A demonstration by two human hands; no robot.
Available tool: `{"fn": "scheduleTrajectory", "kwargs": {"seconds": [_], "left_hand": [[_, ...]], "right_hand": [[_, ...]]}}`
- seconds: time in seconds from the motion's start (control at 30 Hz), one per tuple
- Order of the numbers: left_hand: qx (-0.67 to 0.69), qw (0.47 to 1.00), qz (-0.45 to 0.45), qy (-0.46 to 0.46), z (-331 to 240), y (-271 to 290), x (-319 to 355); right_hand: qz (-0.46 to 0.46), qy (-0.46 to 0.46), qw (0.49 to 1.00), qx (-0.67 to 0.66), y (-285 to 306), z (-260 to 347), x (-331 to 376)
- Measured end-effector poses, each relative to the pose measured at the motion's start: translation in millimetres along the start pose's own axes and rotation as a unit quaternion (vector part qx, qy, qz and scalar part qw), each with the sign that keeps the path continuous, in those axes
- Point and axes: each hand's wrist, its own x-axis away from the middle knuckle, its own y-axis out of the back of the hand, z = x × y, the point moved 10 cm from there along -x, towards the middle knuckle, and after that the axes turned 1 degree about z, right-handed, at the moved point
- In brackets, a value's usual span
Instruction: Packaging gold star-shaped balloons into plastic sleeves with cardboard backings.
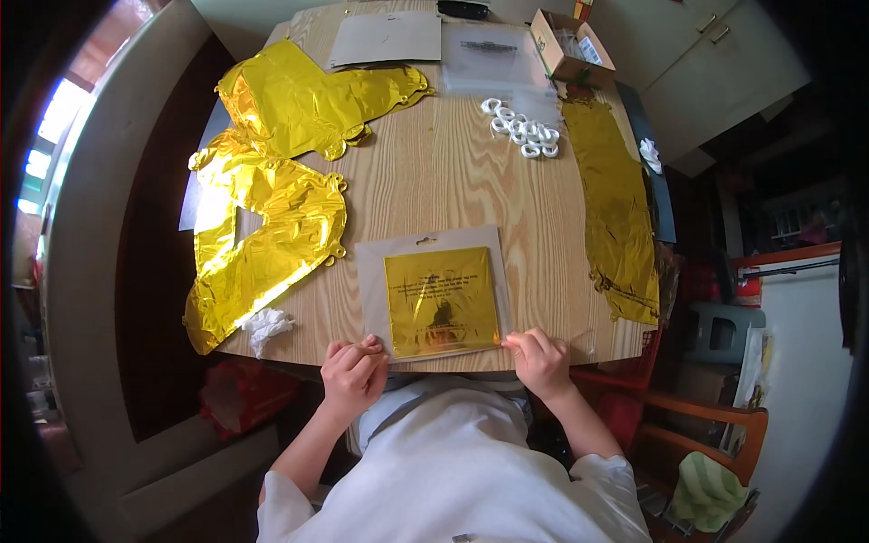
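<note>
In front of me at the table's near edge lies a flat package: a folded gold foil balloon (443, 317) against a grey-beige backing card (372, 281) with a hanging slot at its top, seemingly inside a clear plastic bag. Dark print runs across its front. My left hand (354, 373) is closed at the package's lower left corner, fingertips pinched together. At the lower right corner my right hand (540, 364) pinches in the same way, thumb and forefinger against the edge. What exactly lies between the fingertips is hard to see.
Unfolded gold foil balloons (290, 100) cover the table's left side; another gold foil sheet (615, 199) lies right. White ribbon rolls (525, 131) sit near clear bags (493, 59). Behind are a grey card (387, 38) and cardboard box (566, 50). Crumpled white tissue (266, 328) lies near left.
</note>
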Motion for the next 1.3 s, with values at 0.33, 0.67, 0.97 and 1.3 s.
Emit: {"fn": "scheduleTrajectory", "kwargs": {"seconds": [0.33,0.67,0.97,1.3], "left_hand": [[-0.027,1.0,-0.001,-0.014,-3,0,-3],[-0.056,0.998,-0.002,0.013,-2,-5,-4],[-0.088,0.995,0.029,0.04,-3,-11,-10],[-0.098,0.989,0.077,0.075,5,-17,-6]], "right_hand": [[0.069,-0.054,0.996,-0.021,-10,-8,-19],[0.099,-0.131,0.982,-0.091,-19,-17,-19],[0.095,-0.142,0.984,-0.045,-22,-17,-20],[0.093,-0.115,0.981,0.122,-28,-5,-22]]}}
